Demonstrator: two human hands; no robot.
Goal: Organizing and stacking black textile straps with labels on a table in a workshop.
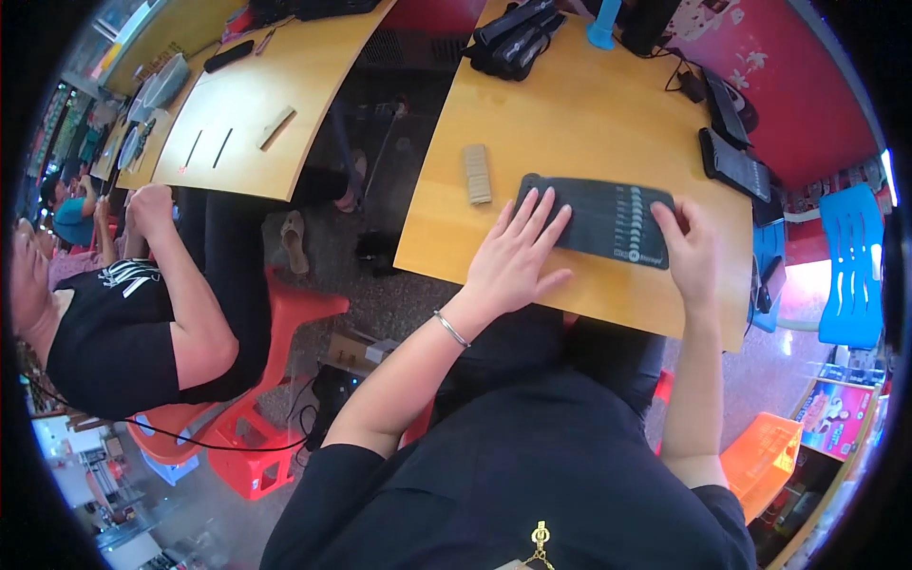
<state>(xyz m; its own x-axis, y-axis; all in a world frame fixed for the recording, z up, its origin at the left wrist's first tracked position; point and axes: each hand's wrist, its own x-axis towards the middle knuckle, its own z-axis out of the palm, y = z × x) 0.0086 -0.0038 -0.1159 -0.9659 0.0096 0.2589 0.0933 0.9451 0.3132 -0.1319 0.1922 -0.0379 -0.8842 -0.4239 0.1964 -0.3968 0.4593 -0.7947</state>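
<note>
A flat dark grey pouch [594, 223] with white printing near its right end lies on the wooden table in front of me. My left hand [513, 256] rests flat on the pouch's left part, fingers stretched out and pointing away from me. At the pouch's right edge, the thumb and fingers of my right hand [692, 249] are closed on it. A small stack of tan, card-like pieces [476, 174] lies to the left of the pouch, apart from both hands.
More dark pouches [513, 40] are piled at the table's far left. A black device [733, 163] and cables lie at the right by the red wall. On my left, a person in black [123, 332] sits at another table [285, 90]. A blue chair [848, 266] stands at right.
</note>
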